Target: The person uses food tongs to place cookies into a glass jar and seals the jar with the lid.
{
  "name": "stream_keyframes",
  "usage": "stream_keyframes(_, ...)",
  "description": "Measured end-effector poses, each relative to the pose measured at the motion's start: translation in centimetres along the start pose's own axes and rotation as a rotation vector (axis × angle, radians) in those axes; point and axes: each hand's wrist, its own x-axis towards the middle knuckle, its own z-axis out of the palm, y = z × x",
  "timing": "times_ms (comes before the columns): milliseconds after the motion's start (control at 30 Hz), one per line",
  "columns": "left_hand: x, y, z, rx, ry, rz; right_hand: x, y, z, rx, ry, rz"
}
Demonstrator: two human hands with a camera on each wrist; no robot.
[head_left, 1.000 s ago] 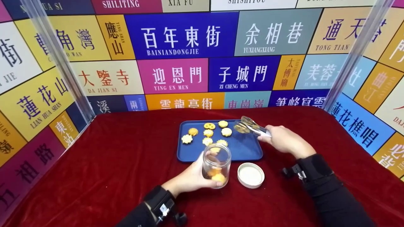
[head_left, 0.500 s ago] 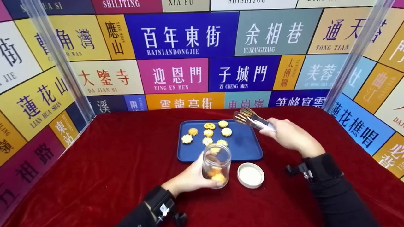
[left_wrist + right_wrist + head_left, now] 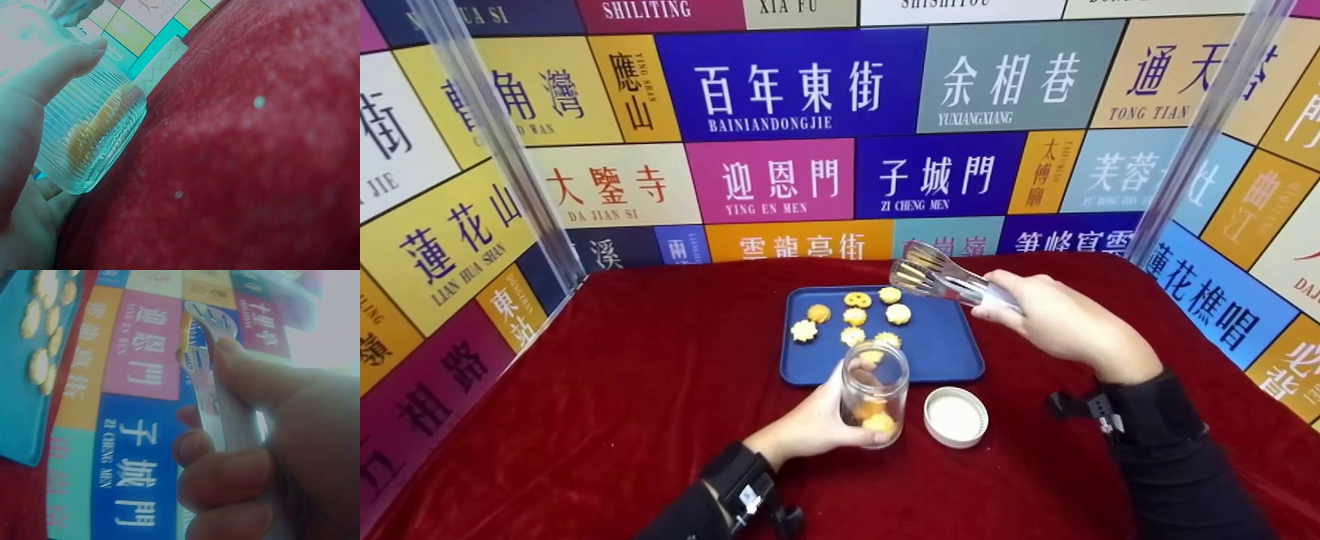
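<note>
In the head view my left hand [image 3: 817,416] grips a clear glass jar [image 3: 894,397] standing open-topped on the red cloth. A few cookies [image 3: 877,421] lie at its bottom; ribbed glass and yellow cookies [image 3: 104,126] also show in the left wrist view. My right hand [image 3: 1054,322] holds metal tongs [image 3: 960,286] with slotted ends, raised over the far right part of the blue tray [image 3: 952,360]. Between the tong ends a tan cookie [image 3: 184,333] is pinched, seen edge-on in the right wrist view. Several cookies [image 3: 853,316] lie on the tray, partly hidden behind the jar.
A white jar lid [image 3: 956,418] lies on the cloth just right of the jar, in front of the tray. Red velvet cloth [image 3: 645,375] covers the table. Behind it stands a wall of coloured sign panels [image 3: 802,82], with clear posts at both back corners.
The tongs have risen from the tray's right side with a cookie between their ends, and their tips have swung to the left. The left hand and jar have stayed still.
</note>
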Motion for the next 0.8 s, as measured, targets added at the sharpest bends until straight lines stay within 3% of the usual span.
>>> stream_keyframes(567,0.0,-0.2,0.0,-0.001,0.002,-0.018,-1.9,-4.2,-1.2,0.075,-0.145,-0.107)
stream_keyframes(800,0.0,-0.1,-0.1,0.020,0.007,-0.023,-2.1,-4.6,-1.1,0.072,-0.192,-0.131)
